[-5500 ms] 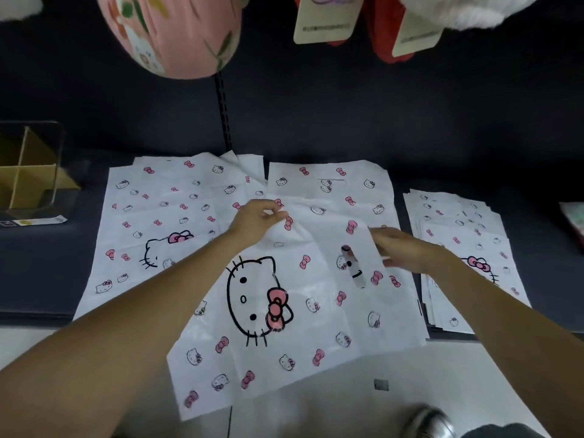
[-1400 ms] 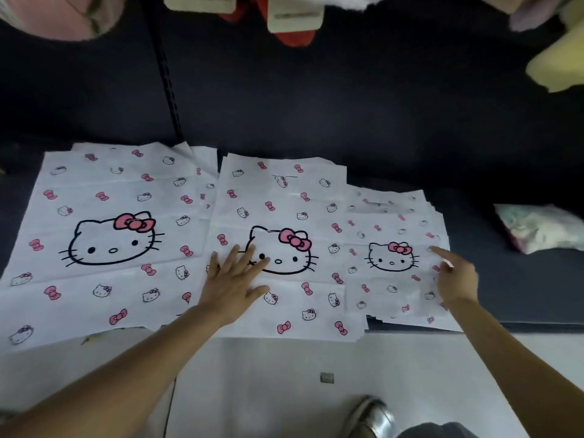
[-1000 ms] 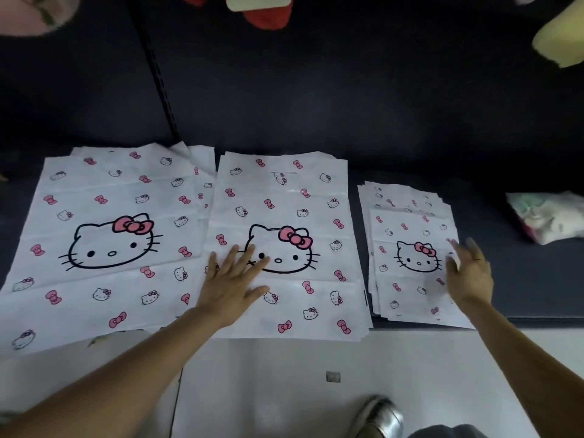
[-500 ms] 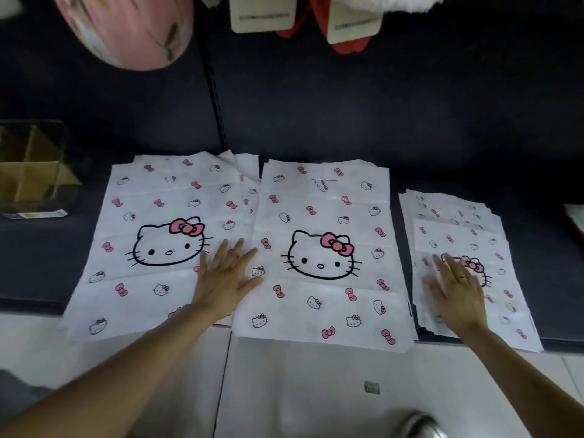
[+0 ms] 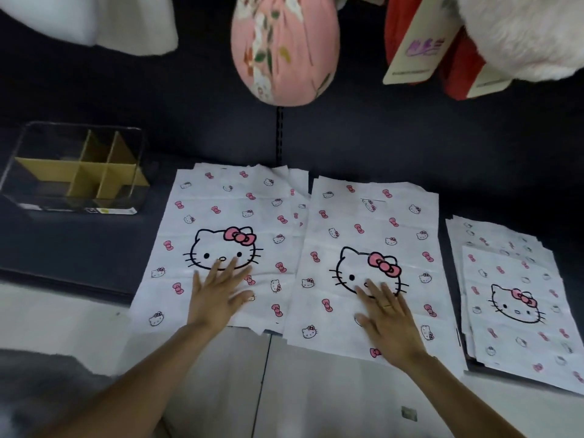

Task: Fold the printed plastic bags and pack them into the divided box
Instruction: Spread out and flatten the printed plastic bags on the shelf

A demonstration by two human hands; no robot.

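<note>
Two large white bags printed with a cat face and pink bows lie flat side by side on the dark shelf. My left hand (image 5: 218,295) presses flat, fingers spread, on the lower part of the left bag (image 5: 227,216). My right hand (image 5: 388,320) lies flat on the lower part of the middle bag (image 5: 373,222). A stack of smaller printed bags (image 5: 512,298) sits to the right, untouched. The clear divided box (image 5: 76,172) with tan cardboard partitions stands at the back left, its compartments holding nothing I can see.
Plush toys hang above: a pink flowered one (image 5: 284,49), a white one (image 5: 521,33) and red ones with paper tags (image 5: 414,55). The shelf's front edge (image 5: 63,279) drops to a pale floor (image 5: 316,390). A grey cloth (image 5: 41,380) lies at the lower left.
My right hand left the small stack on the right and came to rest on the middle bag. My left hand slid left onto the left bag. The view shifted right, bringing the divided box in.
</note>
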